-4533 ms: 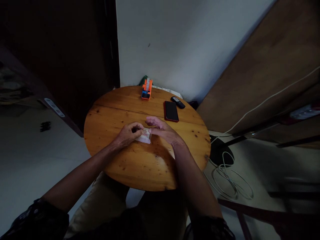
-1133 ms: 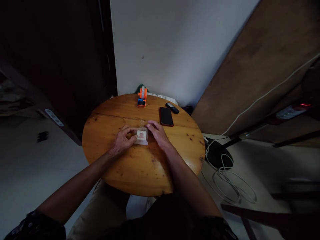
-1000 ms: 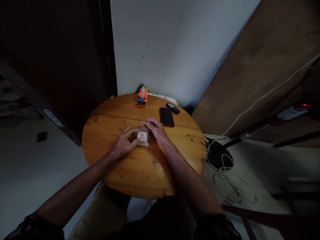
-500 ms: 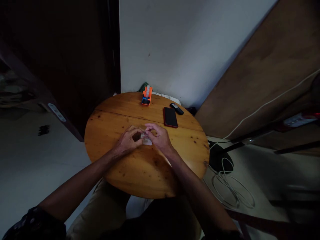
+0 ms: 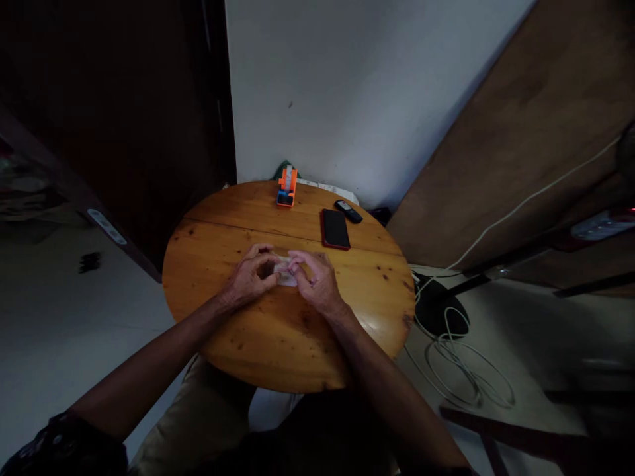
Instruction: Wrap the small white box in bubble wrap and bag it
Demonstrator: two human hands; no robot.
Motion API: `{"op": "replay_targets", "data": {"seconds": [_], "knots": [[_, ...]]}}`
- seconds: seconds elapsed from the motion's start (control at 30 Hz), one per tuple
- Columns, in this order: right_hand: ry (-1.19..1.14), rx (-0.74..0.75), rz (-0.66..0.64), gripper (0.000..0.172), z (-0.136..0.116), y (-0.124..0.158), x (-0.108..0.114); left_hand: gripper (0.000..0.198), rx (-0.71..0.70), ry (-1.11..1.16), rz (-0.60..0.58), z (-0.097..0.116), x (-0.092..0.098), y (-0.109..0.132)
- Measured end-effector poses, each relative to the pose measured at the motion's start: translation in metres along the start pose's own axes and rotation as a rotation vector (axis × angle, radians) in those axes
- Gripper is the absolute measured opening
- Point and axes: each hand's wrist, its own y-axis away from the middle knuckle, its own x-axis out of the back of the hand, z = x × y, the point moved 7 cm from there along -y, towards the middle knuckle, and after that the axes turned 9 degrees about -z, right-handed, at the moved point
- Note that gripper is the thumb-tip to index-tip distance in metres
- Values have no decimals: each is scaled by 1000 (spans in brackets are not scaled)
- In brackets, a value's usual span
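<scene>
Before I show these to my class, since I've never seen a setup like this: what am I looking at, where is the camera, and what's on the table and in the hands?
There's no machine here: just one person's bare hands. Every picture comes from a camera worn on the head, looking forward and down. On the round wooden table lie an orange-and-blue tape dispenser, a flat black device with red edges and a small dark handset. The left hand holds the edge of a small pale packet, and the fingertips of the right hand meet over its other side. It's too dim to tell exactly what they pinch.
</scene>
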Motion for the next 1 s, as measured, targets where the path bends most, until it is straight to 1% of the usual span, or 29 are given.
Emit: {"op": "replay_targets", "data": {"seconds": [0.07, 0.13, 0.23, 0.37, 0.47, 0.57, 0.63, 0.7, 0.77, 0.83, 0.87, 0.93, 1.0], "knots": [[-29, -11, 41, 31, 3, 1, 5, 21, -2, 3, 6, 1, 1, 0], [-45, -3, 25, 36, 5, 1, 5, 21, -9, 9, 7, 3, 1, 0], [-15, 16, -47, 46, 4, 1, -2, 18, -13, 8, -3, 5, 1, 1], [128, 56, -155, 57, -3, 0, -12, 19, -13, -19, -4, 5, 2, 3], [275, 96, -203, 56, -13, 1, -19, 17, -43, -40, -5, 5, 2, 4], [342, 130, -199, 50, -21, 1, -22, 17, -51, -40, -14, 3, 1, 5], [296, 109, -158, 48, -21, 2, -20, 18, -52, -27, -2, 3, 1, 5], [201, 52, -71, 45, -14, 2, -13, 19, -49, -2, 13, 4, 3, 5], [100, -32, 42, 39, -2, 2, -2, 17, -31, 49, 18, 5, 6, 5], [-2, -134, 123, 34, 13, 3, 6, 15, 4, 114, 28, 4, 11, 4], [-57, -182, 141, 33, 20, 3, 8, 15, 27, 141, 38, 2, 14, 4], [-158, -247, 134, 34, 32, 3, 8, 16, 81, 176, 59, -3, 19, 3], [-218, -264, 102, 37, 38, 1, 6, 19, 126, 202, 77, -9, 23, 2]]}}
